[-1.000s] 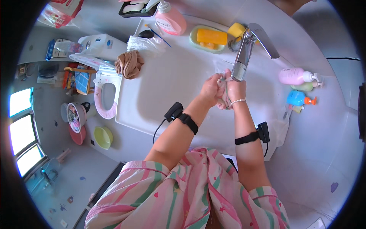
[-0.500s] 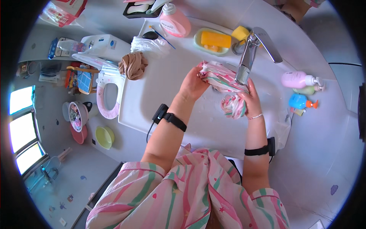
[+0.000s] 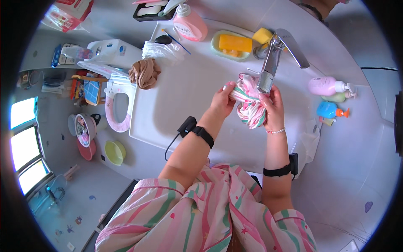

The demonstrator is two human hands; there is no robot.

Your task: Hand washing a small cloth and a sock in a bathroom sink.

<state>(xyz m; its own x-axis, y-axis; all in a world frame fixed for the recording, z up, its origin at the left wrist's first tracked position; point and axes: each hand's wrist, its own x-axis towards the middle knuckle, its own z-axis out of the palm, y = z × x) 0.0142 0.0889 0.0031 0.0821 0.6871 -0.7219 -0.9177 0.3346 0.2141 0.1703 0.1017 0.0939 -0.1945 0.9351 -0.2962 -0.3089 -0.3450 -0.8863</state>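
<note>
From where I stand, taking twelve o'clock as straight ahead of the person, the wet striped cloth [image 3: 250, 101] is bunched up over the white washbasin [image 3: 184, 109], just beside the chrome faucet [image 3: 272, 63], which stands at one o'clock from it. The crumpled bundle is a little longer from twelve toward six than across, and a narrower end draws out toward ten o'clock, where the left hand [image 3: 223, 101] pinches it between thumb and fingers. The right hand [image 3: 273, 110] grips the bundle's three o'clock side, its fingers bent around the fabric. The faucet's spout covers a bit of the cloth and lies close over those fingertips; I can't tell if water is running, nor whether the bundle's underside touches the basin. Folds hide the cloth's outline, and a packet at the far ten o'clock is cut off. On the rim, an orange soap bar [image 3: 236, 43] sits in a pale green dish [image 3: 215, 47] toward half past eleven, a yellow sponge [image 3: 262, 35] near twelve. A crumpled brown cloth [image 3: 145, 74] rests toward ten, a toilet [image 3: 110, 110] stands at nine, and bright windows [image 3: 26, 140] lie just below nine.
</note>
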